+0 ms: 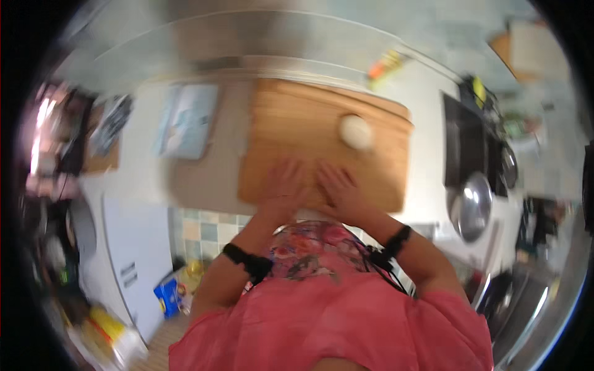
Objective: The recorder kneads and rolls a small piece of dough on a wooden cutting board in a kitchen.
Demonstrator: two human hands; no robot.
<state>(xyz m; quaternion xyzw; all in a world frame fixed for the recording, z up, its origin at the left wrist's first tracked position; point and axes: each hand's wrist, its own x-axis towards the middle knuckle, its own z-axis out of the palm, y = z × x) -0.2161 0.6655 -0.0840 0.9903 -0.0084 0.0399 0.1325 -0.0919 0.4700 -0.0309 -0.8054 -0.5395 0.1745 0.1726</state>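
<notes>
A large wooden board (297,123) lies on the counter in front of me, with a raised strip along its far edge. My left hand (284,185) rests palm down near the board's front edge, fingers stretched away from me. Beside it, my right hand (341,188) also lies palm down, its fingers spread and angled inward. Neither hand shows anything held, though motion blur hides what may be under the palms. Beyond my right fingertips sits a pale round ball (356,132), apparently dough, untouched by either hand.
A pale blue flat item (189,121) lies on the counter left of the board. To the right are a black hob (466,146) and a shiny metal bowl (471,206). A blurred yellow-and-orange object (386,67) stands behind the board. A blue packet (168,297) is low at left.
</notes>
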